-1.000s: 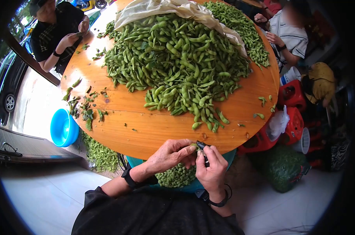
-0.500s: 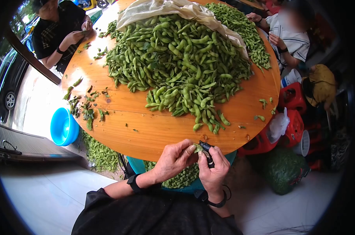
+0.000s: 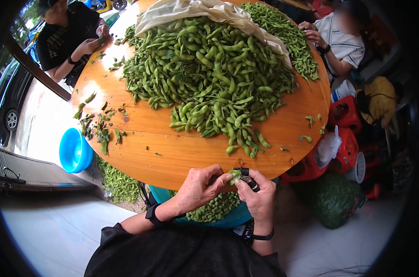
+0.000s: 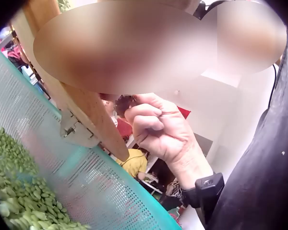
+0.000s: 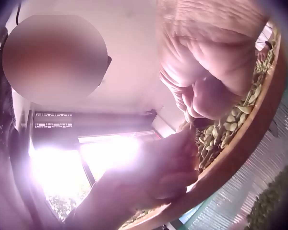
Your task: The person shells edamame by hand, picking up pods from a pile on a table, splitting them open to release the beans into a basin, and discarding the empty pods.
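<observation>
In the head view, both hands meet just in front of the round table's near edge. The left hand [image 3: 195, 188] pinches a green soybean pod [image 3: 235, 175] between thumb and fingers. From the other side, the right hand [image 3: 260, 196] grips the same pod with thumb and index finger. Black coverings [image 3: 241, 171] show at the right fingertips. Below the hands is a teal mesh basket [image 4: 122, 194] holding shelled green beans [image 3: 213, 210]. The left wrist view shows the left fingers curled, with the pod mostly hidden.
A big heap of pods [image 3: 209, 74] under a pale cloth [image 3: 195, 10] covers much of the wooden table [image 3: 172, 159]. Leaf scraps [image 3: 103, 131] lie at left. Two people sit across. A blue basin [image 3: 75, 150] and red stools [image 3: 345, 147] flank the table.
The pod between the hands shows more plainly and looks split or flattened. The right hand has turned slightly and shifted right; the left stays close by.
</observation>
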`<act>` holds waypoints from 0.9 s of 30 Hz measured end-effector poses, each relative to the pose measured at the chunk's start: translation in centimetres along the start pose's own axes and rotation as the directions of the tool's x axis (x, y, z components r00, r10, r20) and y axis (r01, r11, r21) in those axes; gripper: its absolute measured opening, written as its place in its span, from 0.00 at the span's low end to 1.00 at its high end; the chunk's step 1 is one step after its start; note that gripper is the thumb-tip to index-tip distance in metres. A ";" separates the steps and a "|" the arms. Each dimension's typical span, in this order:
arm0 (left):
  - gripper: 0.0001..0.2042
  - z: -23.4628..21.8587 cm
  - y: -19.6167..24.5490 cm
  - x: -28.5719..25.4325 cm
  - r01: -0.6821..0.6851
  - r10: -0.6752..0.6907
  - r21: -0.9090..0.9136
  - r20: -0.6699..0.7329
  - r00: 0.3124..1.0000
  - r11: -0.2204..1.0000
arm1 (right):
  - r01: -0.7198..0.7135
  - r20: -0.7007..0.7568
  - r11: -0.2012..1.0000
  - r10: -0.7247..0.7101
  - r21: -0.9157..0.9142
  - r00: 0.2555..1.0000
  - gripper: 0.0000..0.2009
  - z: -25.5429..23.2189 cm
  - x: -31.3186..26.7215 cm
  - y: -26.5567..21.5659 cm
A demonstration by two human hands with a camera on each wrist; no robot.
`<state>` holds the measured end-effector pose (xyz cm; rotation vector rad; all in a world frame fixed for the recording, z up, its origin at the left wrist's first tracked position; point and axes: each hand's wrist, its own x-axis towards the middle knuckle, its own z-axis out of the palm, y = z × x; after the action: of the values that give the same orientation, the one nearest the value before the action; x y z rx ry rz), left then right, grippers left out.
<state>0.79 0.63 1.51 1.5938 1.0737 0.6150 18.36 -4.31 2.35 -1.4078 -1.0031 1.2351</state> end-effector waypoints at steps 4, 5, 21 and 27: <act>0.15 0.4 -0.6 0.2 0.068 -0.061 -0.191 0.043 0.997 0.979 | 0.234 -0.038 0.915 -0.260 -0.329 0.965 0.09 0.8 0.1 0.2; 0.15 0.5 -0.6 0.1 0.068 -0.061 -0.190 0.043 0.997 0.979 | 0.323 -0.052 0.876 -0.365 -0.359 0.930 0.08 1.2 0.2 0.6; 0.08 -0.2 -1.0 -0.2 0.250 -0.052 -0.706 0.289 0.956 0.662 | -0.202 0.150 0.792 0.141 0.576 0.979 0.08 0.8 1.1 1.3; 0.05 0.4 -0.8 -0.2 0.267 -0.086 -0.727 0.276 0.957 0.633 | 0.040 -0.027 0.979 -0.035 0.201 0.999 0.08 1.6 -0.1 0.5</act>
<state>0.72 0.30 0.63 0.7657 0.6459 0.6245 16.77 -4.23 1.82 -1.2372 -0.8592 1.2531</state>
